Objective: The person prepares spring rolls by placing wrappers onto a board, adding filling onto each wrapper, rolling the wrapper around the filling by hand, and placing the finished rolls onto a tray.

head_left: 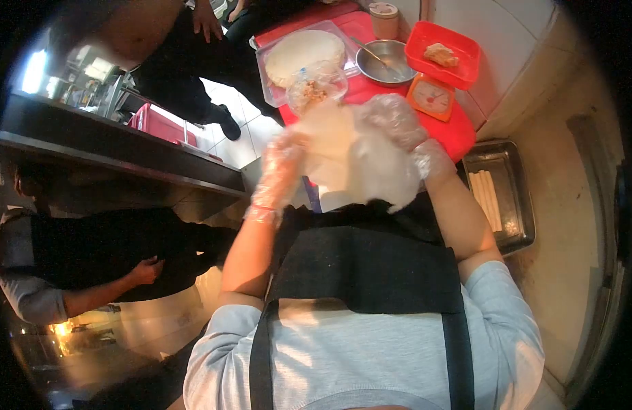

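A thin, pale wrapper sheet (329, 147) hangs between my hands, smeared by motion. My left hand (285, 160), in a clear plastic glove, is closed on its left edge. On the sheet's upper right is my right hand (394, 126), also gloved and closed on it, its fingertips partly hidden. Just beyond lies a clear plastic bag (316, 89) with orange-brown crumbly food. Behind that, a stack of round pale wrappers (305, 55) fills a clear plastic tray (266, 72).
On the red table (357, 26) stand a metal bowl (381, 65) with a spoon, a lidded tub (383, 20), an orange scale (431, 96) and a red tray (459, 44) holding food. Pale rolls lie in a metal pan (524, 205) at right. Other people stand at left.
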Tool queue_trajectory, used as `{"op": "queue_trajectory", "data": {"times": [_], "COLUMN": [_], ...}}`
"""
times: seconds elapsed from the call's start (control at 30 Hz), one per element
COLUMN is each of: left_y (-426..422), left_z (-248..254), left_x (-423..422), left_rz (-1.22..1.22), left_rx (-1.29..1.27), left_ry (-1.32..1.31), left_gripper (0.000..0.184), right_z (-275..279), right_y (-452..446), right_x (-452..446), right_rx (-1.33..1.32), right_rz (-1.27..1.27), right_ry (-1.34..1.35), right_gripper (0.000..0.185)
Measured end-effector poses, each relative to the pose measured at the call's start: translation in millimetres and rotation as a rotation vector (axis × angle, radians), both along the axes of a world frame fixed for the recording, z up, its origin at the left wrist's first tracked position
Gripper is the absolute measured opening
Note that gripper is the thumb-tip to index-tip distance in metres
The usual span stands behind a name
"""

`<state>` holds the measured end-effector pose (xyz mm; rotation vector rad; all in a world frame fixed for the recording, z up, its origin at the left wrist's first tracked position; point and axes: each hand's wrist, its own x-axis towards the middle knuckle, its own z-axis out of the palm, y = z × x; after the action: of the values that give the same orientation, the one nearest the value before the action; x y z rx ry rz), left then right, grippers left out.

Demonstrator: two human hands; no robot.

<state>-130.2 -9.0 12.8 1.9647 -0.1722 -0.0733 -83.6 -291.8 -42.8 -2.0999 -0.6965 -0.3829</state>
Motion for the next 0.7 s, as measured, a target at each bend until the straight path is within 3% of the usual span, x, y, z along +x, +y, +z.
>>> {"op": "queue_trajectory", "data": {"times": [0.07,0.13,0.23,0.33,0.37,0.43,0.5,0.6,0.7], "left_y": [43,79,114,143,145,150,152,138,99], "left_z": [1,11,40,66,76,85,83,76,87], "left_x": [7,12,10,10,10,20,49,101,158], "left_rz": [0.077,0.211,0.358,0.391,0.402,0.32,0.337,0.269,0.117], "left_rx": [-0.141,-0.256,-0.174,-0.372,-0.398,-0.558,-0.545,-0.626,-0.737], "left_ry": [-0.057,-0.038,-0.124,-0.097,-0.077,0.023,0.106,0.122,0.126], "left_gripper": [0.026,0.031,0.038,0.035,0.035,0.037,0.04,0.041,0.038], "right_z": [-89,-118,-106,-120,-137,-156,-118,-90,-99], "right_y": [-39,-52,-54,-57,-58,-56,-33,-13,-7], "right_x": [44,55,21,9,10,13,-15,-38,-34], "right_rx": [0.51,0.743,0.677,0.548,0.466,0.587,0.987,0.64,0.725], "right_rz": [0.09,0.045,-0.223,-0.405,-0.408,-0.286,-0.018,-0.261,-0.372], "right_ry": [0.206,0.341,0.443,0.448,0.382,0.426,0.646,0.61,0.738], "right_gripper": [0.009,0.007,0.007,0.007,0.008,0.011,0.015,0.019,0.021]}}
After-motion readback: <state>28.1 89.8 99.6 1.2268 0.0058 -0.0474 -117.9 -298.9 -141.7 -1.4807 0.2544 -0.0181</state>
